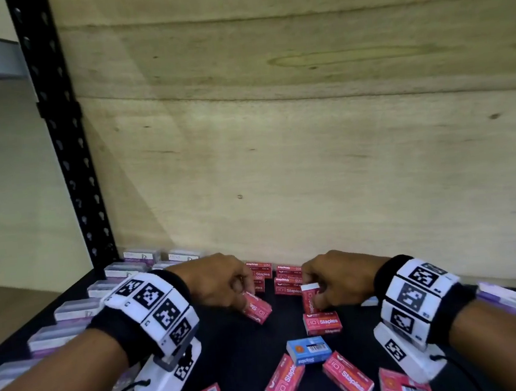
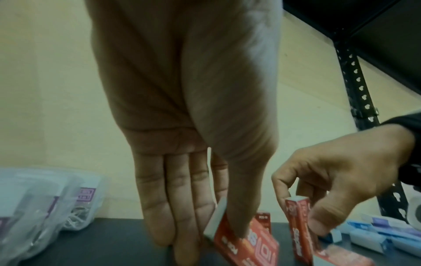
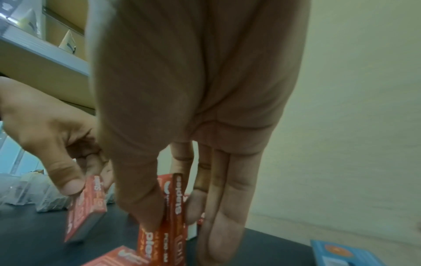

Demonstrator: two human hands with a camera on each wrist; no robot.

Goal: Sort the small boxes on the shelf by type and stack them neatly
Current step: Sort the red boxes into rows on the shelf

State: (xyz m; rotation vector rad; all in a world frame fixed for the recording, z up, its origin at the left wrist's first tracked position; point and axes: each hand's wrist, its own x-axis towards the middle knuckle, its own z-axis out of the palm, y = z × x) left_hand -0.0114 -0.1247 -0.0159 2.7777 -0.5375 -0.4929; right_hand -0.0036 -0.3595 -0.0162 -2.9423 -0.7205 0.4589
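1. Left hand [image 1: 217, 279]: thumb and fingers pinch a red staples box [image 1: 257, 307], tilted, its low end on or just above the dark shelf [image 1: 234, 350]. The left wrist view shows the thumb pressed on the printed face and the fingers behind the box.
2. Right hand [image 1: 332, 280]: thumb and forefinger pinch a second red box [image 1: 311, 298], held upright on end, white end flap on top. It stands just over a flat red box [image 1: 322, 322].
3. Just beyond both hands, against the wooden back panel [image 1: 306, 126], sits the red stack [image 1: 275, 278], a few boxes already piled in two columns.
4. Step in hand, as I read it: gathering loose red boxes, one per hand, for that stack.
5. Further out: a blue box [image 1: 308, 351] lies among four or five loose red ones near the front edge; clear purple-labelled packs [image 1: 74, 310] line the left side, more at far right.
6. Next move calls for turning each held box flat, print matching the pile, then setting it square on a column without nudging the neighbours. The blue box needs its own place.
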